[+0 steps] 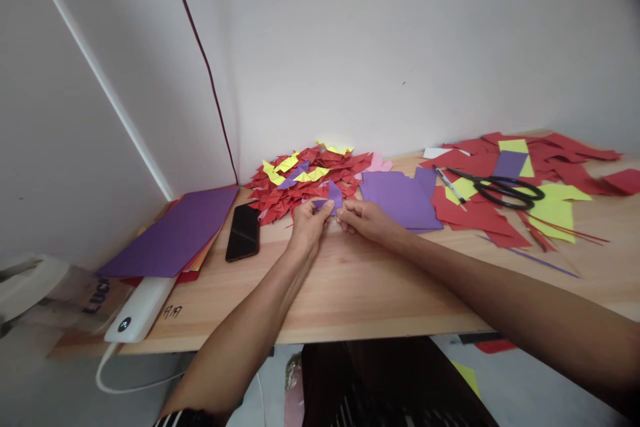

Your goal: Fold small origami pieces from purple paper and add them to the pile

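Between my fingertips is a small folded piece of purple paper (335, 197), held up off the wooden table. My left hand (311, 221) pinches its left part between thumb and fingers. On the other side my right hand (364, 218) is closed at the paper's right edge; my fingers hide part of it. Just behind lies a heap of small folded paper shapes (280, 197), mostly red with some yellow, purple and pink. To the right of my right hand rests a stack of purple paper squares (400, 197).
Black-handled scissors (505, 192) and a pen (450, 185) lie among red and yellow paper scraps (555, 210) at right. At left are a black phone (243, 232), purple sheets (175, 233) over other colours, and a white power bank (140, 310) with a cable. A wall stands behind.
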A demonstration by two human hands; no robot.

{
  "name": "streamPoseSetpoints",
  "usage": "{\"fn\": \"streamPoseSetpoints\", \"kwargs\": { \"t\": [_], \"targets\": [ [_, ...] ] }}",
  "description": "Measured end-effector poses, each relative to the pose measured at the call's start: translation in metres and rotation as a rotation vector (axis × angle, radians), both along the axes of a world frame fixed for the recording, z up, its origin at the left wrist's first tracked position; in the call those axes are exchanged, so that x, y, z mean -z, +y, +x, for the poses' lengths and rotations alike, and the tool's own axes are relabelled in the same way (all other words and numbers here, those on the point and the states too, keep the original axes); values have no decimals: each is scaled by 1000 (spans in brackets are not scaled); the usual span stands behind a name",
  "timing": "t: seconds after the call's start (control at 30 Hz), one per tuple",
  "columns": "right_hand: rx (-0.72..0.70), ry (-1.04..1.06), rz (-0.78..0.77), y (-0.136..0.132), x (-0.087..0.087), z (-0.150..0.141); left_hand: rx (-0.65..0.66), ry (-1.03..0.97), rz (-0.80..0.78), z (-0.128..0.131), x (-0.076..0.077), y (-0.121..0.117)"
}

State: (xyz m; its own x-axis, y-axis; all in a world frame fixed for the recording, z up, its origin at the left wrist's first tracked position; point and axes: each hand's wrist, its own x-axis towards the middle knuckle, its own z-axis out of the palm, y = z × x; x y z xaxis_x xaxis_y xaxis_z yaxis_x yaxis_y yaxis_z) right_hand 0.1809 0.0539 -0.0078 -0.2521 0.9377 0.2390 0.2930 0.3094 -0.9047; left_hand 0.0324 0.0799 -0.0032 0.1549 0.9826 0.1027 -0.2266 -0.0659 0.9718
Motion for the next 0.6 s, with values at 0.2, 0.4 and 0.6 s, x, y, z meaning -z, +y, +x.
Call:
{"fn": "streamPoseSetpoints", "kwargs": {
  "t": [0.2, 0.4, 0.6],
  "targets": [
    [9, -49, 4, -1, -1, 1, 63, 1, -34, 0, 1, 2],
    [-27, -40, -12, -1, 1, 1, 29, -18, -23, -2, 0, 2],
    [39, -21, 70, -2, 1, -1, 103, -57, -85, -3, 1, 5]
  ]
}}
